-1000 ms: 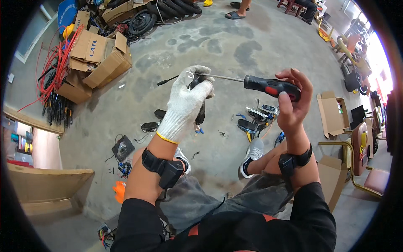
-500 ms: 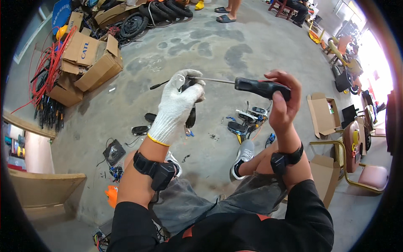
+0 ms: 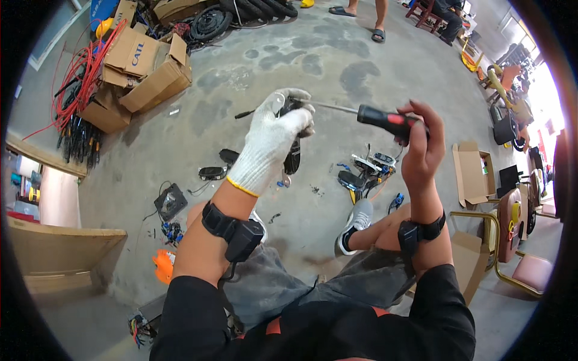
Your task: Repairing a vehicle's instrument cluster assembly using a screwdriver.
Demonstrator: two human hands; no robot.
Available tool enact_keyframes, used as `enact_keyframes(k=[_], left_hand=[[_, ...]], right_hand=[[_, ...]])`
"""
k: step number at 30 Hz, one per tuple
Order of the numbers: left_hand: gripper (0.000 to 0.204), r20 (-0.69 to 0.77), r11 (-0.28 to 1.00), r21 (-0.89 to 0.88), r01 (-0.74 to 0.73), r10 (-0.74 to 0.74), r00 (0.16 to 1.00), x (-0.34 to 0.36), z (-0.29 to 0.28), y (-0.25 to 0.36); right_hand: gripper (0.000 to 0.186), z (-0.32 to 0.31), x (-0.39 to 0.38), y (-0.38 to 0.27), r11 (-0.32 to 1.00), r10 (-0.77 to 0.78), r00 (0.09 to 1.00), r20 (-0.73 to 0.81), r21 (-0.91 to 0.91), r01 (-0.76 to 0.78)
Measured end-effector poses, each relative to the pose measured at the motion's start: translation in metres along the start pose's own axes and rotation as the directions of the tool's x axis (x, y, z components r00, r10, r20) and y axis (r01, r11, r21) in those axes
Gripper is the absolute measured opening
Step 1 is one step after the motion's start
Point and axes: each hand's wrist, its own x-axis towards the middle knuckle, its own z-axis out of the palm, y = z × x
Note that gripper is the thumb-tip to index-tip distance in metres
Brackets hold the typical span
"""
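Observation:
My left hand (image 3: 274,129), in a white knitted glove with a yellow cuff, is closed round a dark part (image 3: 291,153) with a short cable sticking out to the left. My bare right hand (image 3: 421,141) grips the black and red handle of a screwdriver (image 3: 378,118) held roughly level. Its shaft points left into the part at my left fingers; the exact contact of the tip is hidden. On the floor below lie dark housings (image 3: 212,172), a pile of wired electronic parts (image 3: 364,174) and a square dark piece with cables (image 3: 170,200).
Cardboard boxes (image 3: 144,78), red cable (image 3: 72,84) and tyres (image 3: 253,12) are piled at upper left. A wooden edge (image 3: 69,237) is at left. An open carton (image 3: 472,174) and chairs (image 3: 524,271) stand at right. A person's sandalled feet (image 3: 378,35) are at the back.
The view has shifted slightly. My right hand has turned the screwdriver handle, its fingers more curled now, and the other person's feet have stepped apart. The left hand still holds the part.

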Motion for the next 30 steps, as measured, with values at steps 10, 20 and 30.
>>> enact_keyframes(k=[10,20,30], left_hand=[[0.028,0.011,0.998,0.034,-0.052,0.052,0.999,-0.004,-0.001,-0.003],[0.028,0.002,0.997,0.064,-0.043,0.043,0.999,-0.004,-0.007,-0.002],[0.027,-0.014,0.992,0.124,-0.038,0.04,0.999,0.0,-0.005,-0.002]], right_hand=[[0.044,-0.014,0.002,0.012,0.937,-0.325,0.936,0.132,-0.088,0.338],[0.035,-0.003,0.007,0.0,0.772,0.62,0.767,0.163,0.045,-0.634],[0.032,-0.009,0.011,0.011,0.759,0.636,0.75,0.181,0.026,-0.65]])
